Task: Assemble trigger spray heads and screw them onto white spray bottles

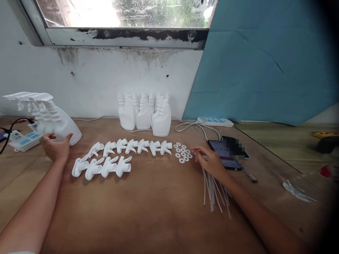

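Note:
At the left, my left hand (57, 147) rests against the lower front of white spray bottles (67, 123) with trigger heads on, thumb and fingers spread. My right hand (208, 160) is beside the white ring washers (182, 153), over the upper ends of thin translucent tubes (212, 194); its fingertips are bent together, and what they hold, if anything, is too small to name. Loose white trigger heads (123, 166) lie in two rows between my hands. Several white bottles without heads (161, 120) stand upright by the wall.
A phone (225, 155) lies right of my right hand, with a dark item and a metal-bladed tool (249, 173) beside it. Power strips (215, 122) (26, 140) with cables sit at the back and left. A clear plastic bottle (304, 185) lies at the far right.

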### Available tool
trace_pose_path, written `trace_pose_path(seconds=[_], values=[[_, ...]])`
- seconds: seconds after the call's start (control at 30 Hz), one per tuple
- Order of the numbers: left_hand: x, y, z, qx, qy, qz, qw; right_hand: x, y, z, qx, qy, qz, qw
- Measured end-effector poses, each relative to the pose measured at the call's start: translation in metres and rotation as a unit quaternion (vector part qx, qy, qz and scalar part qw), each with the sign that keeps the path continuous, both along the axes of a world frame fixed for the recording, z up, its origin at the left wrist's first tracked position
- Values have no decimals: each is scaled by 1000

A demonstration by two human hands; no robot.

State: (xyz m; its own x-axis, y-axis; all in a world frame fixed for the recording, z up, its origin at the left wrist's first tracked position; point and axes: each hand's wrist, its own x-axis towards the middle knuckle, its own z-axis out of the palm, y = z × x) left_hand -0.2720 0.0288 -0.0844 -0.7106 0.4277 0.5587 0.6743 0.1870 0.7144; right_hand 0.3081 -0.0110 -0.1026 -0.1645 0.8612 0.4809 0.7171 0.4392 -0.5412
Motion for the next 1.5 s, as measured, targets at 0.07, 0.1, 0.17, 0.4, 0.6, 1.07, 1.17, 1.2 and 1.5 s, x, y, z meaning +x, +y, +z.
trace_pose_path(seconds=[0.07,0.1,0.17,0.4,0.6,1.07,1.17,1.2,1.5], values=[[-1,1,-3,16,40,5,999,1,0,-1,24,-37,17,999],[0,1,-2,20,55,0,998,1,0,-1,34,-50,28,998],[6,-2,1,17,70,-26,997,0,0,-1,44,-66,52,995],[79,-25,22,-70,176,-325,927,-10,-5,0,60,-160,156,973],[154,-51,28,-182,394,-626,648,-14,-8,-2,59,-217,141,964],[204,-76,-3,-93,170,-731,654,-34,-17,-2,22,-191,171,966],[223,-91,-12,-138,65,-753,640,-43,-22,-2,11,-193,189,963],[227,-95,-15,-155,42,-756,634,-45,-23,-2,10,-198,191,961],[242,-107,-23,-216,-57,-727,650,-53,-25,-8,43,-184,190,963]])
